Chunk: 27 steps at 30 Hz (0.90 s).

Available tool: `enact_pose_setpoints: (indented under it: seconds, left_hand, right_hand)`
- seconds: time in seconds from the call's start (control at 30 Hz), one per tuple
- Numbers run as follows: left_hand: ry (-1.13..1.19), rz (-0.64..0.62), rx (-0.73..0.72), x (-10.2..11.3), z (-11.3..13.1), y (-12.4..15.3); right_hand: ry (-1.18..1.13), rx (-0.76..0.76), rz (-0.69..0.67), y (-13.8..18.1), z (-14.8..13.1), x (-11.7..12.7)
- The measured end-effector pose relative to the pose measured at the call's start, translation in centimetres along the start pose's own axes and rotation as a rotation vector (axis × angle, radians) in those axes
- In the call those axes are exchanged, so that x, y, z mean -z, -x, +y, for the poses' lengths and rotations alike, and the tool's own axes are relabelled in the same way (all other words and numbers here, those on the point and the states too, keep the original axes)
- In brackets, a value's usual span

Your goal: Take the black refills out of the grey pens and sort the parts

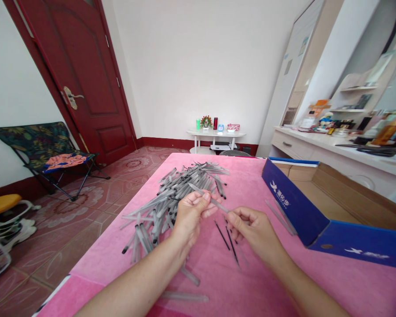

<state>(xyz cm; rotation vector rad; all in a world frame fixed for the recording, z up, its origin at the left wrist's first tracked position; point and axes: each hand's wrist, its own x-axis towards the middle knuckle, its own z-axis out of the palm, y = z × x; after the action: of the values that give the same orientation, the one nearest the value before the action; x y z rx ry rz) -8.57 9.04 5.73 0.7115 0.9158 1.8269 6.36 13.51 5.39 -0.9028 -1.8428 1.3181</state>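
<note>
My left hand (190, 215) pinches a translucent grey pen barrel (220, 205) between thumb and fingers, above the pink cloth. Its pointed end sticks out to the upper left. At the lower right end of the same barrel, my right hand (253, 225) is closed with thumb against fingers. Behind and left of my left hand spreads a heap of similar grey pens (181, 187), several with black ends. Thin black refills (221, 235) lie on the cloth between my hands. Two grey barrels (281, 216) rest right of my right hand.
A blue cardboard box (293, 207) with a brown inside stands open at the right. The pink cloth (247, 176) covers the table. Single barrels (185, 296) lie near the front edge. Beyond are a folding chair (36, 145), a white side table (198, 132) and a cluttered dresser (317, 134).
</note>
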Motion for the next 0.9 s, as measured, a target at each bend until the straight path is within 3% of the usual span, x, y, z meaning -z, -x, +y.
enact_pose_setpoints:
  seconds: [0.07,0.27,0.47,0.7,0.9]
  left_hand:
    - [-0.004,-0.009,0.005,-0.09,0.05,0.07]
    - [-0.023,0.006,0.003,-0.31,0.14,0.25]
    - [-0.011,-0.038,-0.027,-0.14,0.03,0.14]
    - [-0.002,-0.003,-0.027,-0.40,0.22,0.28]
    - [-0.005,-0.020,-0.033,-0.18,0.35,0.16]
  right_hand:
    - [-0.128,-0.066,-0.063,-0.18,0.03,0.04]
    - [-0.094,0.001,0.019,-0.28,-0.38,0.36]
    - [-0.227,-0.188,-0.081,-0.41,0.01,0.21]
    - [-0.121,-0.011,0.032,-0.26,-0.28,-0.01]
    - [-0.182,-0.113,-0.066,-0.15,-0.15,-0.05]
